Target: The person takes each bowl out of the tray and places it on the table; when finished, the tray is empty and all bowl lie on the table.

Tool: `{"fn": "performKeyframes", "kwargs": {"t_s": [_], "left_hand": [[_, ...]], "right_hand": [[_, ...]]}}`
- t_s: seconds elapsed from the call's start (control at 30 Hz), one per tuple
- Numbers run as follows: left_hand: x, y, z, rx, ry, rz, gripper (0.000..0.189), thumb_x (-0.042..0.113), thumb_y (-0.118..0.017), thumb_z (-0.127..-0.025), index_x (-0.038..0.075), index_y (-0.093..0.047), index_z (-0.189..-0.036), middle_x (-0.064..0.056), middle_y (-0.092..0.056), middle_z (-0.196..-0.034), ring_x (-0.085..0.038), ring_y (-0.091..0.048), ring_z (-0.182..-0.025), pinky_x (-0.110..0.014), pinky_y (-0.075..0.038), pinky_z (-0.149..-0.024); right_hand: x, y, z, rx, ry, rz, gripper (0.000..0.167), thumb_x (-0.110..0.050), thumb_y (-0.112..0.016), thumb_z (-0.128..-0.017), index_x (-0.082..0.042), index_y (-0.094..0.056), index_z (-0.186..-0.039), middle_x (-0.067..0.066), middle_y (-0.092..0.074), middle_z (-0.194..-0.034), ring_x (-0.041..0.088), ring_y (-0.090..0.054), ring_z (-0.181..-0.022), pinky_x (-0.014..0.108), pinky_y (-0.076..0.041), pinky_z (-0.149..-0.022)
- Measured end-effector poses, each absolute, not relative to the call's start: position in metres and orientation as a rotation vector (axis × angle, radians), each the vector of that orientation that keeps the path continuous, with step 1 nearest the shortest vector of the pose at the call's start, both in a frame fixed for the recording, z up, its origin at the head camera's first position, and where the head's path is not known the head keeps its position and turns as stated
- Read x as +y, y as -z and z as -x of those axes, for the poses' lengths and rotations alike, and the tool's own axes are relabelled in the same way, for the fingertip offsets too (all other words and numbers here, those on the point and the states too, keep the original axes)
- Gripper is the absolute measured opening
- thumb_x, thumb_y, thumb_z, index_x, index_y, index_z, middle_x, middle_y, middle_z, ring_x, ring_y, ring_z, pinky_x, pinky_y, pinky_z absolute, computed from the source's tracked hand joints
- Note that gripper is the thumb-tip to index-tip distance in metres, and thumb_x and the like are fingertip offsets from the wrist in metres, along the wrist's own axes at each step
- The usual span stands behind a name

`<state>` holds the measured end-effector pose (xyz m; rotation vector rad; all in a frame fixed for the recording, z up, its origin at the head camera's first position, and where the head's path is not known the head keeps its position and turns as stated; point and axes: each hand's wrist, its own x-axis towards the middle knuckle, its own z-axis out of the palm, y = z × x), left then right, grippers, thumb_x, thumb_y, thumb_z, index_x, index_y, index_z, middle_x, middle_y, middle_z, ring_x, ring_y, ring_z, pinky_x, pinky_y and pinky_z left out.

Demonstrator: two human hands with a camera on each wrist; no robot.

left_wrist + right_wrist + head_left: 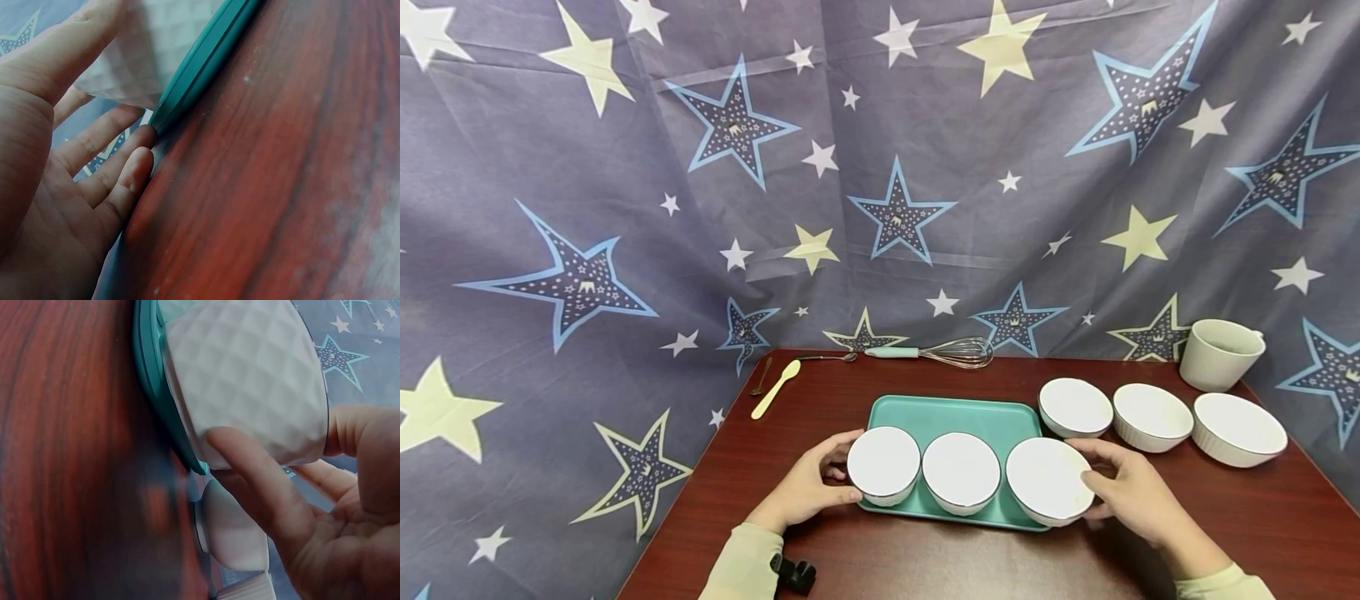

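Observation:
Three white bowls with thin dark rims stand in a row on a teal tray. My left hand is at the left bowl, thumb along its near side and index finger at its far side. In the left wrist view the lower fingertips are right at the tray's edge. The middle bowl stands between the other two. My right hand grips the right bowl, thumb at the rim and other fingers round its side. That bowl's quilted wall overlaps the tray's edge in the right wrist view.
To the right of the tray are a round bowl, a ribbed bowl, an oval dish and a mug. A whisk, a pale spoon and small metal spoons lie at the back. A starry curtain hangs behind.

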<state>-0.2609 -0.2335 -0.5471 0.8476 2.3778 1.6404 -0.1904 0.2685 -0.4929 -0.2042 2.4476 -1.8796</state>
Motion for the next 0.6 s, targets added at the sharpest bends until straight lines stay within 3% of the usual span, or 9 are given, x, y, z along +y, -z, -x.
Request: {"fn": "performKeyframes", "kwargs": {"t_s": [0.6], "left_hand": [[-0.232,0.545,0.261,2.388,-1.636,-0.843,0.087,0.013,-0.09,-0.084,0.009,-0.045,-0.158,-0.004,-0.066,-0.133,-0.028,-0.062,-0.118,-0.039,-0.054,-0.09]], "right_hand": [[0.28,0.48,0.189,2.538,1.842,0.149,0.045,0.006,-0.058,-0.099,0.006,-0.056,-0.144,0.029,-0.063,-0.124,0.02,-0.072,-0.081,0.046,-0.061,-0.058]]}}
